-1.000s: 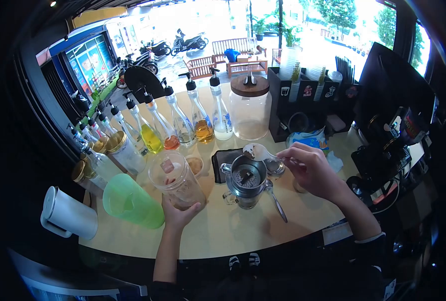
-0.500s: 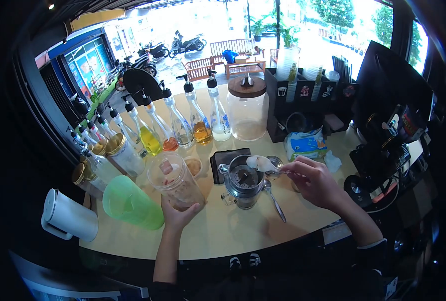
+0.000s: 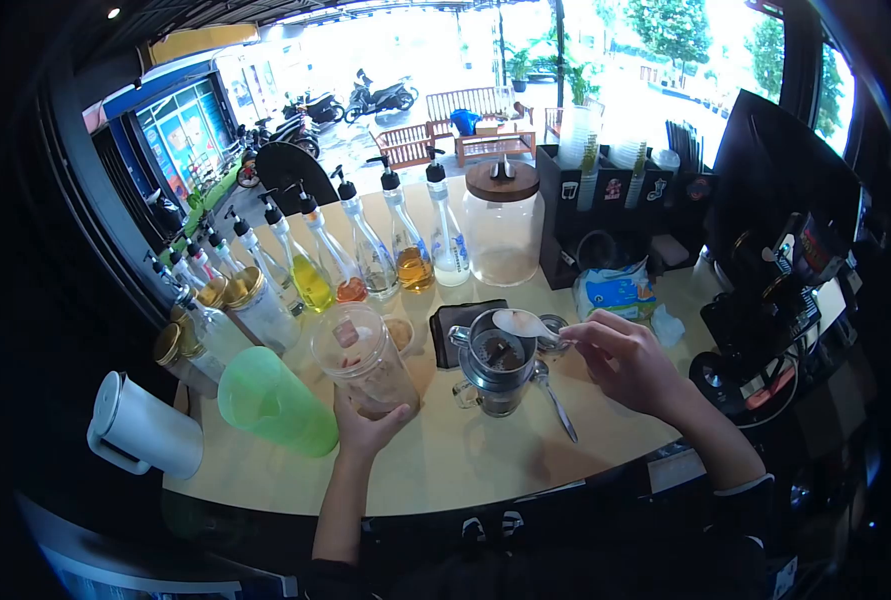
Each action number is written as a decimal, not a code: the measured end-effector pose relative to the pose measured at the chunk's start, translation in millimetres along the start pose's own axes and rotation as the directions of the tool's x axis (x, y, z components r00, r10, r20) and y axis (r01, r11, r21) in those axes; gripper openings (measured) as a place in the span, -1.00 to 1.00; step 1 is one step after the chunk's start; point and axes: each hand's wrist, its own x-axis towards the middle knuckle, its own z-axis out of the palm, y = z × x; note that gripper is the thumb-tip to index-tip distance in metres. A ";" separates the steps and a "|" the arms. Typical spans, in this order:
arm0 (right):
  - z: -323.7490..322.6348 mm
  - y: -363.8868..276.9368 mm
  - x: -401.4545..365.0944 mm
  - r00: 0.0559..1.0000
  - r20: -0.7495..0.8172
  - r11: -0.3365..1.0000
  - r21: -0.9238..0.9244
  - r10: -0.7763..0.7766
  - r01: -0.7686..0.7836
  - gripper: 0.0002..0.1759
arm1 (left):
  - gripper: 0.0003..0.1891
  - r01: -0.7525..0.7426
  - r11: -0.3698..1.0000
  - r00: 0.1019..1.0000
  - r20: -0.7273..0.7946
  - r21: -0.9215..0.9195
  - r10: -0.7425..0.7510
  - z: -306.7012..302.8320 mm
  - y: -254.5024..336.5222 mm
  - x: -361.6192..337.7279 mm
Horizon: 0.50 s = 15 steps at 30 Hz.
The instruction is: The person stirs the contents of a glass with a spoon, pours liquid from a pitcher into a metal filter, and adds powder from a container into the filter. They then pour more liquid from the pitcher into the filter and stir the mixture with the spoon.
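Note:
My left hand [image 3: 370,428] is wrapped round the lower side of a clear plastic jar [image 3: 370,365] with brownish residue inside. The fingers of my right hand [image 3: 630,365] pinch the handle of a spoon [image 3: 518,322], its bowl whitish and held over the rim of a metal cup-like filter [image 3: 497,372]. Dark contents show within the filter, which sits on a glass mug [image 3: 503,404]. Beside the mug another metal spoon [image 3: 559,408] lies on the counter. A round lid [image 3: 398,334] rests behind the jar, partly hidden by it.
Left of the jar stand a green translucent pitcher [image 3: 277,402] and a white jug [image 3: 145,425]. Pump bottles [image 3: 413,265] and gold-lidded jars [image 3: 255,305] line the back. A wood-lidded jar [image 3: 503,235], cup holder [image 3: 605,190], wipes pack [image 3: 615,290] and black cloth [image 3: 455,335] are nearby.
The view has shifted slightly. The white heap in the spoon's bowl looks flatter, and the bowl still hangs over the filter. My left hand keeps its hold on the jar.

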 end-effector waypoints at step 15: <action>66.3 -88.4 130.4 0.818 0.204 0.728 -0.375 -0.538 0.573 -0.75 | 0.09 -0.139 0.954 0.990 0.007 0.266 0.142 -8.2 1.0 0.6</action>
